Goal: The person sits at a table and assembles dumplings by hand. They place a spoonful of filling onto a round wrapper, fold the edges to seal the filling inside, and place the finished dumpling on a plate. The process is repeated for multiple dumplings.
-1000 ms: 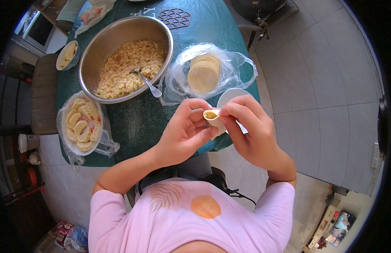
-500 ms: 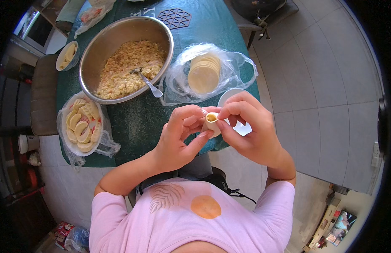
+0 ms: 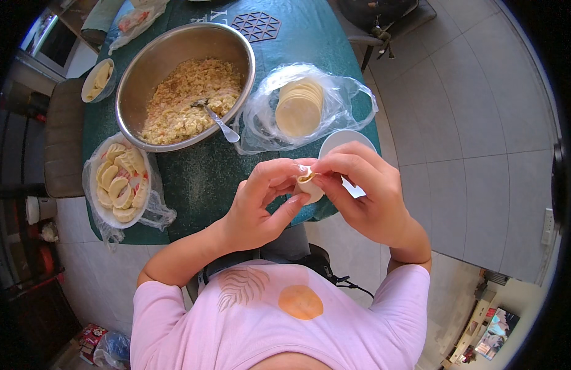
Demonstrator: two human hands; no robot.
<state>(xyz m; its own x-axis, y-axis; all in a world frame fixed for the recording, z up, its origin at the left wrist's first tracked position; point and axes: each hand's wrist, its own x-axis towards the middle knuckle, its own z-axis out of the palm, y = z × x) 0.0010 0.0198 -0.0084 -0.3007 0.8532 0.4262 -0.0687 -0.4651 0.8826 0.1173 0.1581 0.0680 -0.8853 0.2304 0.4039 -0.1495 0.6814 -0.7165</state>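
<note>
1. Noted dumpling [image 3: 310,189] grasped by left hand [image 3: 261,200] and right hand [image 3: 370,190], near edge of green table [image 3: 196,191].
2. Found partly open at top.
3. Observed white bowl [image 3: 336,143] partly hidden behind right hand.

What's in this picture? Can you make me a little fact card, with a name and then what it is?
Left hand: holds a dumpling
Right hand: pinches the dumpling's edge
Dumpling: partly open at the top
Big metal bowl: holds crumbly filling and a spoon
Clear plastic bag: round wrappers, stacked
White dish, left: folded dumplings
White bowl: partly hidden by the right hand
Tablecloth: green
</note>
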